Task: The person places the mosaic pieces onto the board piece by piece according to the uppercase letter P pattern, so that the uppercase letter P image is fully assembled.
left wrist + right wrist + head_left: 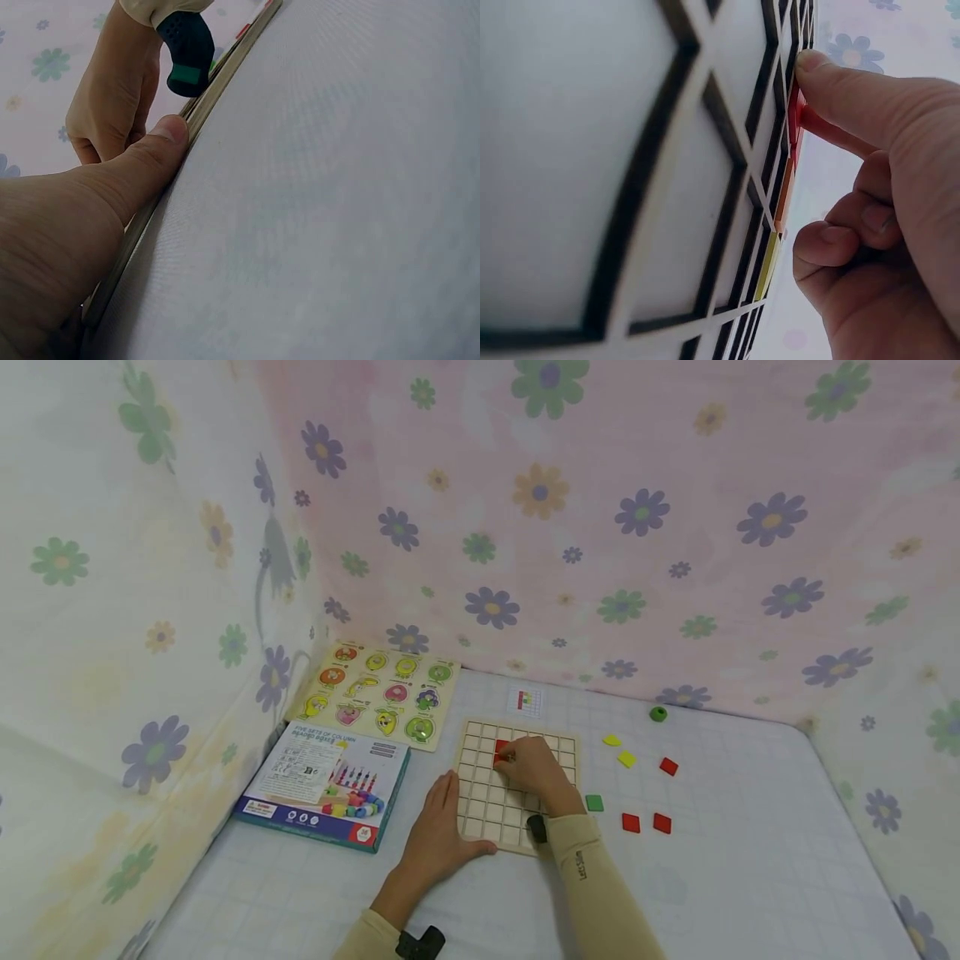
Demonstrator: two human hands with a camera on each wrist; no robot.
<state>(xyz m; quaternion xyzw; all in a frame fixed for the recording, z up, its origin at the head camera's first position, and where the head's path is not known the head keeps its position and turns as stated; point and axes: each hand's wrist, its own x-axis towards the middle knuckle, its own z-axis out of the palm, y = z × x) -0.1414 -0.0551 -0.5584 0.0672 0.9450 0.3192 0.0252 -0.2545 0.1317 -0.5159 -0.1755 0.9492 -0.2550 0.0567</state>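
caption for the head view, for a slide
Left hand against a grid board, right hand at its red tiles, loose tiles alongside.

white-clothed table (720, 885): grid board (478, 802), box (322, 785), fruit board (372, 702), card (526, 702), tiles (631, 822), bead (658, 714)

A pale pink fabric wall (570, 581) printed with purple, green and orange daisy-like flowers spans the back. On the left, a white fabric wall (97, 635) with a similar flower print and soft yellowish blotches meets it at a corner; a grey tapering shadow (281, 560) with a thin curved line falls across this side near that corner. A whitish flowered fabric wall (911, 760) stands on the right. Between them spreads a counter (750, 885) covered in white cloth with a faint pale grid pattern, its far edge running along the pink fabric. The light is soft and rather dim.
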